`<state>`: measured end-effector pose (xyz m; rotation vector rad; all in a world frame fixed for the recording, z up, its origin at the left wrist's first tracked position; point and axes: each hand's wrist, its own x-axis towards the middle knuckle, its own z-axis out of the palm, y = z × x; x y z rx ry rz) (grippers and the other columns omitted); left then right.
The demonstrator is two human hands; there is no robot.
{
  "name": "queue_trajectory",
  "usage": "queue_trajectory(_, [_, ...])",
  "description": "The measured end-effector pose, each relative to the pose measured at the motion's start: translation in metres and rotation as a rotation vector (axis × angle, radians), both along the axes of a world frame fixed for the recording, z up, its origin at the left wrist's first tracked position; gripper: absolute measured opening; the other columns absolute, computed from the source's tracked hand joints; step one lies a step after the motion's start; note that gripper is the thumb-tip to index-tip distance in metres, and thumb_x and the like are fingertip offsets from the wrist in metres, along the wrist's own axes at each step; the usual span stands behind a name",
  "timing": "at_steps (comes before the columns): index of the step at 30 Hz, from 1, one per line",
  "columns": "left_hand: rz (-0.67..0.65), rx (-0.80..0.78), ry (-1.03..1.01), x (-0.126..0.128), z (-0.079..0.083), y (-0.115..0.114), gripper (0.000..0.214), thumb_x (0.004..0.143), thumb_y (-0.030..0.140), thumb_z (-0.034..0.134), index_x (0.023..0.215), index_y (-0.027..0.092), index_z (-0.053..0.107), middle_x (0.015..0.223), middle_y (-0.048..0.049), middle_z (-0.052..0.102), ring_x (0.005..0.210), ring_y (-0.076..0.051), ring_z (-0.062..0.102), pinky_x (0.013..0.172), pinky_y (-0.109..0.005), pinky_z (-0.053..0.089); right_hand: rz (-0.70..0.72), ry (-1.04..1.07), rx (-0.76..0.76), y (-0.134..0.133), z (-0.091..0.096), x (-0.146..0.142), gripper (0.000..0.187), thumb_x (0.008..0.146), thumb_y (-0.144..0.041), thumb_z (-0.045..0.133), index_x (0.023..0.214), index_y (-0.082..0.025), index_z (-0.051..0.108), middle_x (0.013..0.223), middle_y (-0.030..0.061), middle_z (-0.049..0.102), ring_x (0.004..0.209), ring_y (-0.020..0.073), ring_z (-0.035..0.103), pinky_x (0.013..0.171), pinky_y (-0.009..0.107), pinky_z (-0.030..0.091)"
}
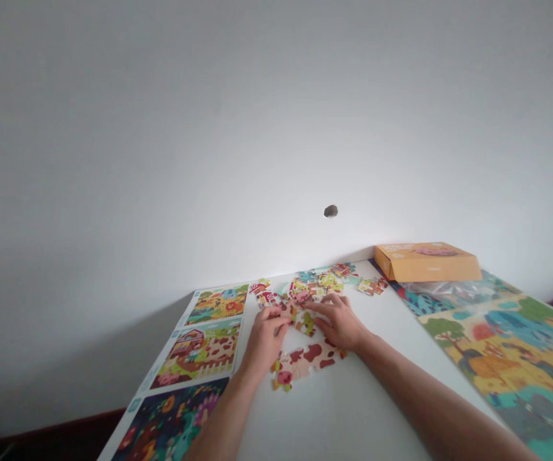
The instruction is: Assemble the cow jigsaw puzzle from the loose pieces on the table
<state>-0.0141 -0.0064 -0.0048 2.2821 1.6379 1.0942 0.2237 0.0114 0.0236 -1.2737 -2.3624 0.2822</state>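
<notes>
My left hand (266,336) and my right hand (338,322) meet over a loose group of children's jigsaw pieces (312,288) on a white table (353,403). The left fingers pinch a small jigsaw piece (286,311). My right fingertips press on pieces close by, and I cannot tell whether they grip one. Just below the hands lies a joined strip of cow-patterned pieces (305,362), with a pink snout at its left end. A small cluster of pieces (372,286) sits further right. My palms hide whatever lies beneath them.
A printed sheet of farm and animal pictures (199,358) lies along the table's left edge. An orange box (427,262) and a clear plastic bag (442,293) sit at the far right corner, beside a large colourful picture (511,358). A white wall (276,128) rises behind.
</notes>
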Motion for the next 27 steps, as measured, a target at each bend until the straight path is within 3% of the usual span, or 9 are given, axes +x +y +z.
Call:
queue_trajectory(1, [0.004, 0.001, 0.006, 0.001, 0.003, -0.002, 0.021, 0.085, 0.019, 0.06, 0.093, 0.024, 0.079, 0.105, -0.0068, 0.065, 0.104, -0.023, 0.062, 0.098, -0.042, 0.053, -0.078, 0.009, 0.026, 0.002, 0.0, 0.002, 0.042, 0.093, -0.028, 0.048, 0.133, -0.032, 0.059, 0.133, 0.0044, 0.062, 0.123, 0.0251, 0.046, 0.105, 0.043, 0.031])
queue_trajectory(3, [-0.045, -0.018, 0.021, 0.005, 0.009, -0.007, 0.022, 0.086, 0.022, 0.061, 0.1, 0.023, 0.077, 0.108, -0.0078, 0.065, 0.108, -0.023, 0.061, 0.1, -0.04, 0.052, -0.401, 0.022, 0.064, 0.006, -0.001, 0.008, 0.042, 0.093, -0.031, 0.046, 0.133, -0.03, 0.059, 0.147, 0.0058, 0.05, 0.133, 0.0297, 0.037, 0.109, 0.05, 0.024])
queue_trajectory(5, [-0.101, -0.049, 0.045, 0.008, 0.017, -0.013, 0.023, 0.085, 0.024, 0.062, 0.103, 0.023, 0.077, 0.114, -0.008, 0.064, 0.115, -0.024, 0.058, 0.106, -0.042, 0.047, -0.71, -0.003, 0.027, 0.011, -0.004, 0.014, 0.047, 0.093, -0.037, 0.045, 0.137, -0.024, 0.055, 0.153, 0.0127, 0.04, 0.139, 0.0361, 0.029, 0.111, 0.06, 0.016])
queue_trajectory(6, [-0.125, -0.07, 0.066, 0.01, 0.02, -0.016, 0.025, 0.084, 0.026, 0.065, 0.106, 0.025, 0.076, 0.119, -0.0082, 0.063, 0.119, -0.025, 0.056, 0.109, -0.044, 0.045, -0.782, -0.026, -0.018, 0.013, -0.005, 0.016, 0.05, 0.094, -0.041, 0.044, 0.138, -0.021, 0.053, 0.153, 0.0162, 0.037, 0.141, 0.0386, 0.026, 0.111, 0.063, 0.014])
queue_trajectory(9, [-0.195, -0.113, 0.171, 0.015, 0.026, -0.024, 0.036, 0.076, 0.032, 0.075, 0.112, 0.033, 0.075, 0.137, -0.0069, 0.052, 0.136, -0.033, 0.04, 0.115, -0.052, 0.035, -0.741, -0.083, -0.12, 0.016, -0.01, 0.019, 0.047, 0.096, -0.042, 0.038, 0.132, -0.019, 0.057, 0.152, 0.0187, 0.038, 0.141, 0.0393, 0.025, 0.108, 0.069, 0.013])
queue_trajectory(12, [-0.247, -0.146, 0.262, 0.019, 0.03, -0.029, 0.035, 0.074, 0.033, 0.078, 0.108, 0.042, 0.075, 0.15, -0.0013, 0.041, 0.142, -0.039, 0.027, 0.116, -0.062, 0.025, -0.632, -0.084, -0.096, 0.017, -0.012, 0.017, 0.043, 0.096, -0.034, 0.036, 0.132, -0.023, 0.056, 0.149, 0.0145, 0.044, 0.138, 0.0353, 0.033, 0.109, 0.067, 0.015])
queue_trajectory(21, [-0.399, -0.2, 0.316, 0.023, 0.034, -0.036, 0.02, 0.08, 0.043, 0.074, 0.1, 0.045, 0.077, 0.159, 0.0045, 0.032, 0.145, -0.042, 0.02, 0.114, -0.068, 0.019, -0.218, -0.005, -0.06, 0.011, -0.001, 0.015, 0.055, 0.084, -0.018, 0.045, 0.138, -0.025, 0.053, 0.132, 0.0063, 0.063, 0.122, 0.0251, 0.051, 0.103, 0.042, 0.034])
queue_trajectory(24, [-0.33, -0.145, 0.291, 0.023, 0.03, -0.034, 0.024, 0.081, 0.042, 0.074, 0.104, 0.044, 0.076, 0.152, 0.0022, 0.042, 0.141, -0.038, 0.029, 0.115, -0.064, 0.022, -0.383, 0.011, 0.006, 0.01, -0.002, 0.014, 0.048, 0.086, -0.02, 0.046, 0.133, -0.024, 0.057, 0.137, 0.0078, 0.059, 0.126, 0.0265, 0.047, 0.108, 0.045, 0.028])
queue_trajectory(27, [-0.104, -0.057, 0.235, 0.02, 0.023, -0.026, 0.028, 0.086, 0.038, 0.067, 0.113, 0.038, 0.073, 0.132, -0.0036, 0.06, 0.13, -0.031, 0.045, 0.112, -0.058, 0.033, -0.504, -0.023, -0.017, 0.01, -0.005, 0.014, 0.04, 0.088, -0.026, 0.048, 0.125, -0.022, 0.061, 0.131, 0.0103, 0.062, 0.123, 0.0302, 0.049, 0.108, 0.051, 0.026])
